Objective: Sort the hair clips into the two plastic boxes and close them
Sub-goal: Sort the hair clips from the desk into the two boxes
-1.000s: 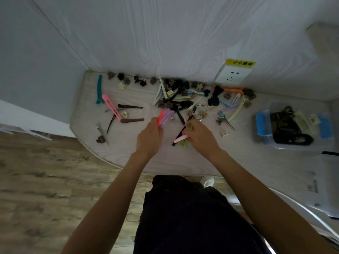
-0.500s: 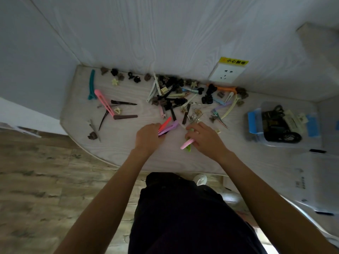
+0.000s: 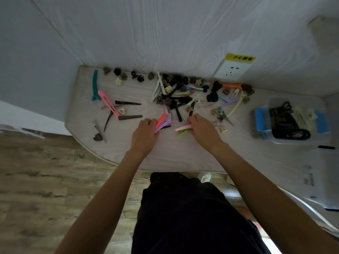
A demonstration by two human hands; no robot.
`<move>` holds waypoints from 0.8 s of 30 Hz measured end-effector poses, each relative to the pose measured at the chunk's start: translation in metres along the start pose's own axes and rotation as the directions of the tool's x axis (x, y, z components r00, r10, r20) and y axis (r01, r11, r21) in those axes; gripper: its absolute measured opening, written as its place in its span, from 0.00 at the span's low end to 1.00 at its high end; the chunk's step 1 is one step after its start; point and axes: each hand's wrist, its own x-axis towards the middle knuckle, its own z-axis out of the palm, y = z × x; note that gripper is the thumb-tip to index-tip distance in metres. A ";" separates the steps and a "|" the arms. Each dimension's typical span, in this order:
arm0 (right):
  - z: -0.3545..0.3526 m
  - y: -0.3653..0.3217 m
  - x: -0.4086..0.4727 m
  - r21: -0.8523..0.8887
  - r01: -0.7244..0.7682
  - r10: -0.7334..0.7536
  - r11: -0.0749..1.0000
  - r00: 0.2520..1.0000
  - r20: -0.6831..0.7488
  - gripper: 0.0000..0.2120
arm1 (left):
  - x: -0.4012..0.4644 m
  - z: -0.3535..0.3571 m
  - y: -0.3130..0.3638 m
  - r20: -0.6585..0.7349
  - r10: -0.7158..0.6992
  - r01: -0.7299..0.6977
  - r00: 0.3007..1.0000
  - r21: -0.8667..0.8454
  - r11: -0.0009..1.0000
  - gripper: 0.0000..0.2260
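So your left hand [image 3: 145, 136] pinching a red and purple clip bunch [image 3: 163, 121], right hand [image 3: 203, 129] gripping pink and green clips [image 3: 183, 129], clip pile [image 3: 179, 96] just beyond, plastic box [image 3: 291, 121] off right

Bench [image 3: 165, 158]: pale wood-grain top, near edge curving at the left corner. Back wall [image 3: 165, 33]: white wood-grain panelling, meeting a plain grey side wall [image 3: 27, 61] at the bench's far left corner. White wall socket [image 3: 232, 71] mounted on the back wall just above the bench's far edge, right of centre; yellow label [image 3: 240, 57] with dark characters directly above it, text not legible. Floor [image 3: 45, 180]: brown wood-pattern planks beyond the bench's left and near edges. White printed sheet or flat pack [image 3: 321, 180] at the bench's right edge; print unreadable.
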 end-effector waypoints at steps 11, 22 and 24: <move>-0.027 -0.005 0.014 0.310 0.010 0.047 0.951 0.983 -0.176 0.07 | 0.021 -0.018 -0.003 -0.078 -0.013 0.000 0.997 -0.160 0.987 0.12; -0.088 0.007 -0.090 0.650 -0.172 0.440 0.740 0.855 -0.274 0.12 | 0.020 -0.017 0.069 -0.061 0.078 -0.093 0.995 -0.284 0.954 0.17; -0.090 0.033 -0.139 0.691 -0.256 0.568 0.676 0.778 -0.268 0.11 | 0.012 -0.004 0.105 -0.049 0.197 -0.203 0.979 -0.262 0.944 0.16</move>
